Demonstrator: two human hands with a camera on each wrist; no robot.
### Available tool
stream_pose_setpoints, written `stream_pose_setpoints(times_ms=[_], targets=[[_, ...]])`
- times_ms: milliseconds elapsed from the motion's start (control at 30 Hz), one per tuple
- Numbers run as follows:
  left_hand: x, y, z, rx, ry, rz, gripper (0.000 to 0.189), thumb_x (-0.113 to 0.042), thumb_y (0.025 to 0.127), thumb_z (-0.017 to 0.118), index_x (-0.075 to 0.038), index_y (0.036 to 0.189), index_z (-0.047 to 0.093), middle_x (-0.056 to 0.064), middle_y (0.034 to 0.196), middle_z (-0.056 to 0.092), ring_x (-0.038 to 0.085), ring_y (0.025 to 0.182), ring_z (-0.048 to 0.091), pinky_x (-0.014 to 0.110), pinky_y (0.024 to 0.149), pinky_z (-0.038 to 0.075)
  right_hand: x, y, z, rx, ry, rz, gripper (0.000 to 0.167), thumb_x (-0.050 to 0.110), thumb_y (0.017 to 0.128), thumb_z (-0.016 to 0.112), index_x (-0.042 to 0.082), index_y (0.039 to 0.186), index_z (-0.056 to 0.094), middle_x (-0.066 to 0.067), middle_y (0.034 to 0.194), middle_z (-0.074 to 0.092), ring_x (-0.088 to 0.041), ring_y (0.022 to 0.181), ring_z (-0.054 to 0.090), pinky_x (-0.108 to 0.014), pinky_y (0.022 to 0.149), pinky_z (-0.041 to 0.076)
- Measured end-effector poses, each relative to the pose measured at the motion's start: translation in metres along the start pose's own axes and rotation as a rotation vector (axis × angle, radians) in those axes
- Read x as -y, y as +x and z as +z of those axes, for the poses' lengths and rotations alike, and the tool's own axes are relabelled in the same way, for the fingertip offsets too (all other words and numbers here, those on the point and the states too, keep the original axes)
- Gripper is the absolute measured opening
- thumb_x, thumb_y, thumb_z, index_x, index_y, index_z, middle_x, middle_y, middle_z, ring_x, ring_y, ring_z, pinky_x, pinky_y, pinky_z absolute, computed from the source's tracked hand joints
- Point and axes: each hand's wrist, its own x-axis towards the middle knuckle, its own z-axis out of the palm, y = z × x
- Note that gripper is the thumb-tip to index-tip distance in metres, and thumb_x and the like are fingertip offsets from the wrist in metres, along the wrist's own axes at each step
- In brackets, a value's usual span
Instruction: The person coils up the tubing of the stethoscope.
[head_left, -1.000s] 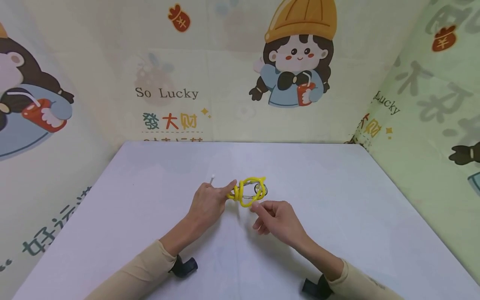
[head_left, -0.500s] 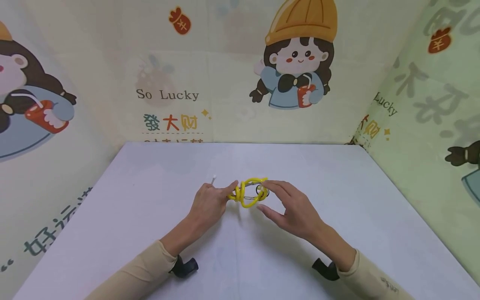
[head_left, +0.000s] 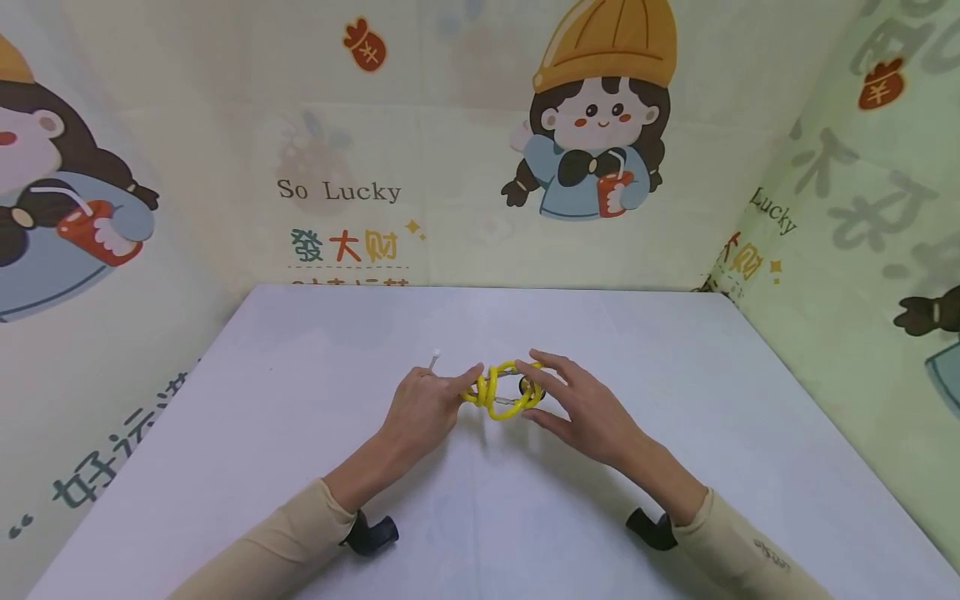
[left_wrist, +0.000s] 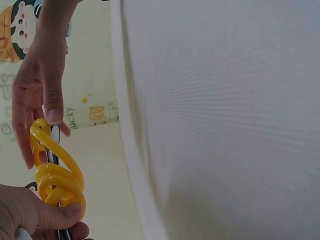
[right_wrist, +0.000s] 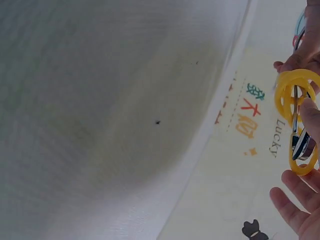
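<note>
A stethoscope with its yellow tubing [head_left: 491,387] wound in coils around its metal tubes is up over the middle of the table. My left hand [head_left: 422,408] pinches its left end, thumb on the coils. A white ear tip [head_left: 436,356] sticks out behind that hand. My right hand [head_left: 588,408] is around the right end, fingers spread and fairly straight, with index finger and thumb right at the loop. The round chest piece [right_wrist: 303,145] shows inside this loop in the right wrist view. In the left wrist view the right thumb [left_wrist: 53,107] overlaps the tubing's end.
A white-covered table [head_left: 337,333] spreads under both hands. Cloth walls [head_left: 450,167] with cartoon prints enclose it at the back and sides. Black camera mounts [head_left: 371,533] sit at both wrists, below beige sleeves [head_left: 270,546].
My right hand has gone from the loop's lower edge to its right end, its fingers spreading around it. The left hand keeps its grip, almost in place.
</note>
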Motion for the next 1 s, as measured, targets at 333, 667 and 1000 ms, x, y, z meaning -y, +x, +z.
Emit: stream_pose_setpoints(times_ms=[333,667,1000], targets=[[0.008,0.006,-0.007,0.007,-0.138,0.072,0.048,0.003,0.083,0.079,-0.013,0.127,0.074,0.002,0.085,0.079,0.014,0.076,0.075,0.05,0.093,0.052,-0.009,0.001,0.002,-0.085,0.08,-0.076,0.072,0.005,0.069,0.094,0.014,0.135,0.066,-0.008,0.123,0.066,-0.021,0.103,0.068,-0.03,0.073,0.058],[0.019,0.01,-0.019,0.16,-0.354,0.08,0.049,0.001,0.087,0.075,-0.009,0.135,0.068,0.002,0.095,0.08,0.0,0.05,0.042,0.062,0.106,0.043,-0.015,0.001,0.0,-0.076,0.155,-0.073,0.069,0.002,0.071,0.092,0.011,0.135,0.066,-0.007,0.125,0.065,-0.022,0.108,0.067,-0.029,0.078,0.058],[0.033,0.012,-0.02,0.264,-0.497,0.18,0.048,-0.001,0.092,0.072,-0.008,0.139,0.065,0.0,0.094,0.079,0.002,0.058,0.048,0.062,0.108,0.041,-0.022,-0.004,-0.003,-0.019,0.204,-0.038,0.067,0.002,0.074,0.091,0.011,0.135,0.066,-0.006,0.13,0.064,-0.021,0.116,0.066,-0.026,0.09,0.056]])
